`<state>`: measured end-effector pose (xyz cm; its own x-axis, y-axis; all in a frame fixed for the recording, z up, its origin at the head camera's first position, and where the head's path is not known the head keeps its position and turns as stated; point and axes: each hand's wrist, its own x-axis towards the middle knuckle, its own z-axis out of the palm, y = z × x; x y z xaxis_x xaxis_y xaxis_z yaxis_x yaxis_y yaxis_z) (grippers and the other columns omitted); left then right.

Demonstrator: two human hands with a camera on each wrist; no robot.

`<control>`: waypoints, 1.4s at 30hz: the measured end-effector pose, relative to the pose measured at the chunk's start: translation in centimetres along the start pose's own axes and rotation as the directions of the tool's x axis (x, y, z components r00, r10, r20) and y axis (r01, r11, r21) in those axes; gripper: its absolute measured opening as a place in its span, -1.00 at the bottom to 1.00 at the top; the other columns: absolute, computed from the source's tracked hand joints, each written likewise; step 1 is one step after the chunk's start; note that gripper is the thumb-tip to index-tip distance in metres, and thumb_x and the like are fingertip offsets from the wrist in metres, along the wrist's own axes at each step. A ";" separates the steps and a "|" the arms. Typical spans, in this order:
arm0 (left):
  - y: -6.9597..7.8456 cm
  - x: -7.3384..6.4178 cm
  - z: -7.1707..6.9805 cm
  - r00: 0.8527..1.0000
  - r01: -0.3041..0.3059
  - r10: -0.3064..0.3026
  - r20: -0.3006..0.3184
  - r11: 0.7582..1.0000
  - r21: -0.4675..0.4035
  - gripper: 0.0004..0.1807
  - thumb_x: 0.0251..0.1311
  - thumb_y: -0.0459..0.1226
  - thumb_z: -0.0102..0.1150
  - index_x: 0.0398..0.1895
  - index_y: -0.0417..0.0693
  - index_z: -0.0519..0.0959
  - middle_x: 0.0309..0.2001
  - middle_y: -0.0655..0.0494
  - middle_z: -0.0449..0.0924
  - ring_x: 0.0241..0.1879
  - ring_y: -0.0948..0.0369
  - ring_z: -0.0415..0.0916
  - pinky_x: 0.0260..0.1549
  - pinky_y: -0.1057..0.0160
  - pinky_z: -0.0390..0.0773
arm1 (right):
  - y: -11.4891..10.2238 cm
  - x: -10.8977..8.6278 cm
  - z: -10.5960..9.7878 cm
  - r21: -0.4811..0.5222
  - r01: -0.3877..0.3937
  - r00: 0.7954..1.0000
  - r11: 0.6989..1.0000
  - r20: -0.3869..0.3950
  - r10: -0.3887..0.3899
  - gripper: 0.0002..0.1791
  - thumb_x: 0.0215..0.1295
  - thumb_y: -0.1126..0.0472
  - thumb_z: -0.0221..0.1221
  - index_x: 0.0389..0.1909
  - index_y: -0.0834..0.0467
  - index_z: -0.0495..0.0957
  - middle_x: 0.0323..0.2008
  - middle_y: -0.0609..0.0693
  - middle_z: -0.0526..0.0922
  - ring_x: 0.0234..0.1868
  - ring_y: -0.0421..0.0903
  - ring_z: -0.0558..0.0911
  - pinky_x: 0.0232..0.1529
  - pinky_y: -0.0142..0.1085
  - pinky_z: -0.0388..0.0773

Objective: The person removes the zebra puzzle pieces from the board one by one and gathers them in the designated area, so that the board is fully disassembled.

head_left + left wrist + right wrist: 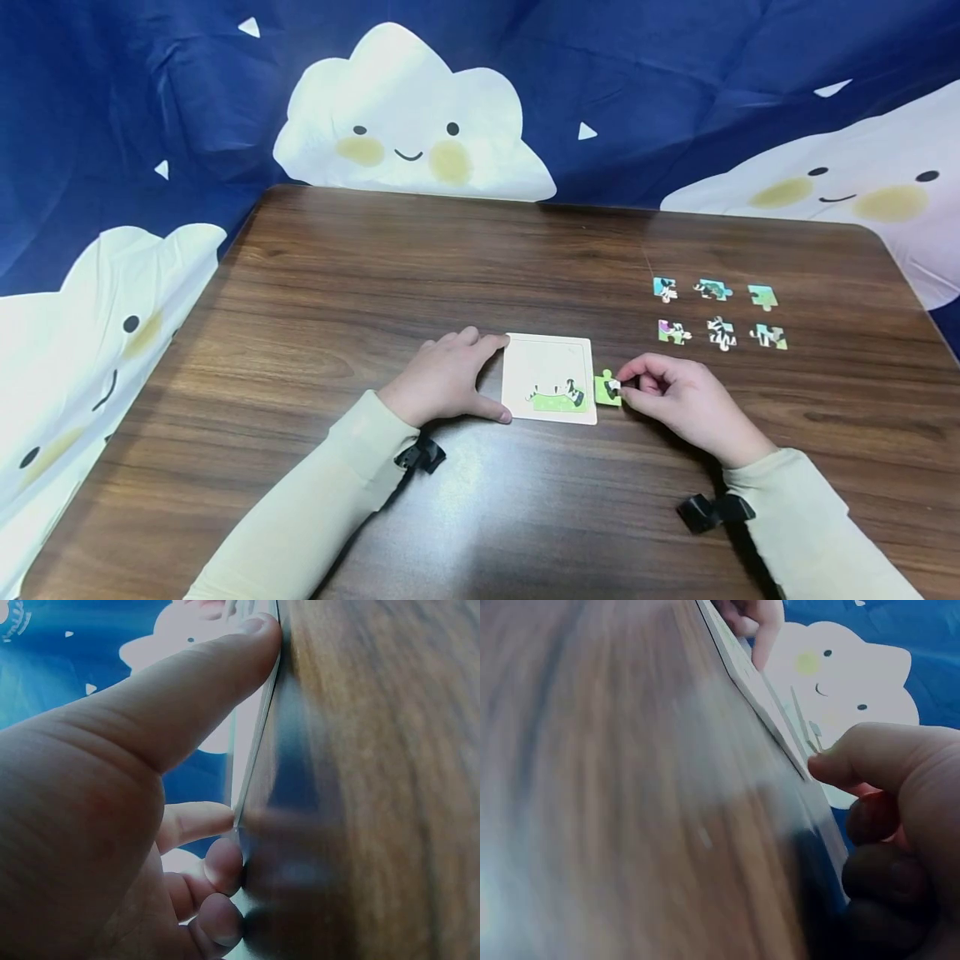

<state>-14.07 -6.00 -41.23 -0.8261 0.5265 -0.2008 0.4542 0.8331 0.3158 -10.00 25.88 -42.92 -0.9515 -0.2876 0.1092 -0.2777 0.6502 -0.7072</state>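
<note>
A square white puzzle board (547,358) lies on the table, with green pieces and part of a black-and-white animal picture along its lower side. My left hand (450,379) is spread at its left edge; the index finger touches the upper left corner and the thumb (232,656) the lower left one. Just beyond the board's right edge, my right hand (682,400) pinches a green puzzle piece (605,388) with a black-and-white patch between thumb and index finger. In the right wrist view this piece (802,720) appears edge-on and tilted, near the board (757,690).
Several loose puzzle pieces lie in two rows at the right: a blue one (664,288), a teal one (714,289), a green one (763,297) and black-and-white ones such as the middle piece (722,333). A blue cloth with clouds (405,108) hangs behind the wooden table (420,258).
</note>
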 end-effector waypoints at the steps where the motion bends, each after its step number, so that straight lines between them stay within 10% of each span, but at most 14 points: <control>1: 0.0 0.0 0.0 1.000 0.000 0.000 0.000 1.000 0.000 0.15 -0.21 0.35 0.46 0.51 0.19 0.27 0.11 0.11 0.46 0.07 0.07 0.45 -0.03 -0.01 0.43 | 0.2 -0.1 -0.2 -0.008 0.002 1.000 1.000 0.002 -0.002 -0.84 0.17 0.33 0.37 -0.29 0.02 0.67 -0.61 -0.21 0.35 -0.60 -0.28 0.32 -0.48 -0.41 0.27; 42: 0.0 -0.1 -0.1 1.000 -0.004 0.004 -0.001 1.000 0.001 0.16 -0.20 0.34 0.46 0.52 0.15 0.26 0.12 0.10 0.46 0.07 0.08 0.46 -0.01 -0.02 0.44 | 5.5 -1.4 -6.7 -0.125 -0.165 0.985 0.978 0.036 0.171 -0.89 0.25 0.24 0.36 -0.22 0.10 0.68 -0.60 -0.15 0.39 -0.56 -0.23 0.36 -0.46 -0.35 0.23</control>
<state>-14.02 -6.01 -41.15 -0.8246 0.5294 -0.1992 0.4576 0.8314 0.3152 -11.10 34.58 -42.32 -0.9795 -0.1976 -0.0389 -0.1309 0.7715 -0.6226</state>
